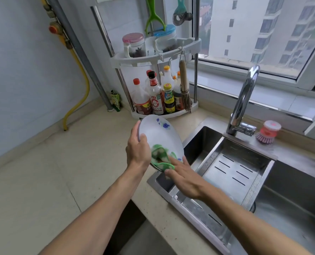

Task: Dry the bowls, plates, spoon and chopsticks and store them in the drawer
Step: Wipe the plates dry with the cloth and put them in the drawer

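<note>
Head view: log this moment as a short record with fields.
plate: white plate with blue flower print, tilted, held over the counter edge by the sink
left hand: left hand grips the plate's left rim
right hand: right hand, fingers straight, presses the green cloth on the plate's lower face
sink: steel sink with a slotted drain tray
nearby: faucet, pink dish brush, bottle rack

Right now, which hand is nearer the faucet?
Right. The right hand presses the green cloth on the plate at the sink's edge, below-left of the faucet; the left hand grips the plate's far rim, farther left.
</note>
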{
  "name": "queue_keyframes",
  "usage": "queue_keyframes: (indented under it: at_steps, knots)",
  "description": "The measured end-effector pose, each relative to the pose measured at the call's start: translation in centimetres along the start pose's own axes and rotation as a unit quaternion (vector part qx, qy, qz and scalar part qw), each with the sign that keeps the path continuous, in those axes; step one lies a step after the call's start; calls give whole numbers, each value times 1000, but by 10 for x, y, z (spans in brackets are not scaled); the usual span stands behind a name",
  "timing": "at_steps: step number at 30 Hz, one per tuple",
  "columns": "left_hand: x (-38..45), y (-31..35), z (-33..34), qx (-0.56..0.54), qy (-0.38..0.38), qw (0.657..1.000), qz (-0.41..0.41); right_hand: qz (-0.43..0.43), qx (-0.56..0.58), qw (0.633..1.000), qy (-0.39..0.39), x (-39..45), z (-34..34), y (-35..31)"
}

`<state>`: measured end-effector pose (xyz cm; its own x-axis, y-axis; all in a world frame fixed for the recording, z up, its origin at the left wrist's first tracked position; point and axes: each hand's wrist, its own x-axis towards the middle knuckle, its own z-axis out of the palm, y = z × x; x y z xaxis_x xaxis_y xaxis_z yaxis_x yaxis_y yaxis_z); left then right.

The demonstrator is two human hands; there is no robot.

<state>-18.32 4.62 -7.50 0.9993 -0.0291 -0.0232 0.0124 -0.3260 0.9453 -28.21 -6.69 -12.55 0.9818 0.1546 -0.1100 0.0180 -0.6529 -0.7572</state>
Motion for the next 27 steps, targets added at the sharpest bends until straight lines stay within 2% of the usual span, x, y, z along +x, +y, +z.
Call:
queue_keyframes:
  at_steps: [4, 7, 10, 12, 16, 19, 23, 27]
  knots:
    - [5, -4, -11, 4, -95, 995, -40, 58, -186, 980, 27, 18, -22, 40]
    - [1, -1, -11, 7, -176, 981, -84, 12, -254, 966, 54, 30, -29, 46]
    - [-1, -3, -9, -18, -194, 977, -90, -20, -273, 960, 62, 33, -35, 46]
    - [0, -4, -8, -27, -172, 982, -77, -8, -276, 960, 54, 30, -38, 52]
    - [3, -9, -4, -56, -68, 993, -84, 36, -230, 972, -5, 7, -30, 46]
    - [6, -11, -2, -38, -17, 997, -60, 5, -147, 989, -19, -13, -13, 21]
    - [2, -11, 3, -33, -71, 996, -48, -46, -48, 998, -17, -9, -2, -12]
    - [4, -10, 2, -96, -152, 978, -106, -62, -108, 992, 30, 20, -12, -11]
